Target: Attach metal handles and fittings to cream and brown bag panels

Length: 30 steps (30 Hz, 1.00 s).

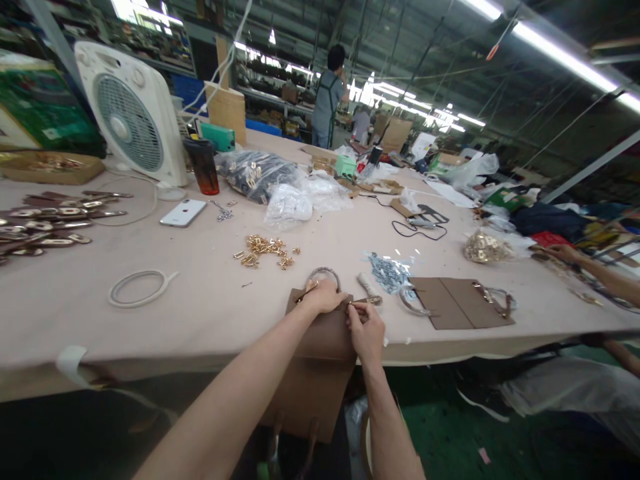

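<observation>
A brown bag panel (325, 333) lies over the table's front edge, and its lower part hangs down with another pair of handle ends. At its top edge stands a curved handle (323, 270) that looks wrapped in clear film. My left hand (325, 297) is closed over that top edge at the foot of the handle, fingertips partly hidden. Just right of it, my right hand (367, 330) pinches a slim brown strap tab (369, 301) with gold-coloured metal, at the panel's right corner. A pale rolled piece (367, 283) lies right behind the tab.
Gold-coloured fittings (265, 247) lie beyond my hands, with grey small pieces (390, 272) to the right. Another brown panel (463, 303) with handles lies farther right, near a co-worker's hand (565, 253). Leftward are a white ring (143, 288), phone (183, 213), strap pile (45, 223) and fan (133, 117).
</observation>
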Motion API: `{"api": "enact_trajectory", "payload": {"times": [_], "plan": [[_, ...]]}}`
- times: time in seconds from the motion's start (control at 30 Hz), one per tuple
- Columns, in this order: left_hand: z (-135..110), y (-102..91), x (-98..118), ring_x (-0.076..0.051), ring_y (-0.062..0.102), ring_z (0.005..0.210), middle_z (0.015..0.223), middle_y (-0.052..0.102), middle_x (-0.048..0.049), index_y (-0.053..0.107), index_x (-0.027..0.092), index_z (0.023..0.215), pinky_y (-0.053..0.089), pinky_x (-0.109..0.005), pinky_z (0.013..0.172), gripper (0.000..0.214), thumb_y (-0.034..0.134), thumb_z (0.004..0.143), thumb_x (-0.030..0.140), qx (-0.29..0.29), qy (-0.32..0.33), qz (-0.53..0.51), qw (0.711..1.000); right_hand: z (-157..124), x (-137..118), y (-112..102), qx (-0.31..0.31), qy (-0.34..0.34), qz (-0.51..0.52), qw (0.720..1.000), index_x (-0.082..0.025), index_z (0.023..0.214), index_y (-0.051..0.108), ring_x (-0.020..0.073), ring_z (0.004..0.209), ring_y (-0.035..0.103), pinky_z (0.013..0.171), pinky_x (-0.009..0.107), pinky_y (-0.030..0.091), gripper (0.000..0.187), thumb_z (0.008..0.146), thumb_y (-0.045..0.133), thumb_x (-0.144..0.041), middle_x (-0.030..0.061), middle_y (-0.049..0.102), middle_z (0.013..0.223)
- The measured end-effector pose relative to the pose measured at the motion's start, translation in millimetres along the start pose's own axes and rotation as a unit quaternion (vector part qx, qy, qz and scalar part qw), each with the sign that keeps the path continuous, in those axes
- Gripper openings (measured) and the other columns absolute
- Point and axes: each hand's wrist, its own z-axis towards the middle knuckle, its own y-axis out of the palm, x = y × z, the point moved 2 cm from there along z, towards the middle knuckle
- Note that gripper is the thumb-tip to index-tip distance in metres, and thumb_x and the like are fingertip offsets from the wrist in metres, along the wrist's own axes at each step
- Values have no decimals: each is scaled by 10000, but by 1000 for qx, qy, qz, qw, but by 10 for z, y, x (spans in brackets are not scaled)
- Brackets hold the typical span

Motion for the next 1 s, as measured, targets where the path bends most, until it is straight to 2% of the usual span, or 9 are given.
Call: {"api": "enact_trajectory", "payload": {"times": [0.1, 0.23, 0.4, 0.6, 0.8, 1.0], "plan": [[55, 9, 35, -349, 686, 1104, 1042, 770, -187, 783, 139, 900, 484, -405, 983, 499, 520, 925, 562, -3, -15, -6, 1000, 18, 10, -26, 2, 18, 28, 999, -204, 964, 672, 187, 589, 667, 574, 300, 547, 383, 868, 678, -574, 39, 732, 736], [87, 23, 5, -295, 707, 988, 959, 777, -143, 776, 154, 881, 502, -344, 885, 486, 501, 944, 549, -13, -12, -27, 999, 35, 10, -49, 0, 17, 41, 999, -198, 989, 682, 186, 592, 670, 582, 305, 555, 433, 854, 690, -610, 47, 741, 752], [108, 61, -62, -262, 696, 893, 905, 764, -114, 762, 167, 855, 492, -325, 814, 491, 488, 954, 562, -9, -2, -46, 999, 17, -10, -44, -5, 10, 66, 998, -197, 991, 668, 162, 588, 661, 572, 283, 546, 412, 868, 692, -589, 48, 743, 785], [148, 136, -111, -265, 677, 859, 869, 742, -119, 748, 164, 829, 477, -340, 800, 528, 469, 959, 593, 8, 2, -49, 999, -10, -17, -5, 9, 2, 46, 999, -193, 991, 675, 174, 619, 663, 578, 283, 539, 403, 888, 680, -583, 50, 732, 765], [156, 181, -122, -247, 658, 840, 840, 731, -102, 739, 161, 810, 463, -335, 803, 517, 474, 971, 575, 23, 13, -53, 998, 23, 14, 25, 12, -19, 23, 999, -188, 1015, 702, 200, 730, 705, 651, 302, 568, 377, 913, 660, -548, 90, 760, 867], [76, 167, -97, -230, 643, 846, 832, 732, -76, 730, 171, 794, 451, -317, 804, 497, 482, 987, 556, 41, 25, -58, 997, 49, 20, 19, -6, -15, 19, 1000, -187, 993, 708, 202, 689, 705, 635, 308, 574, 389, 896, 670, -561, 86, 763, 831]]}}
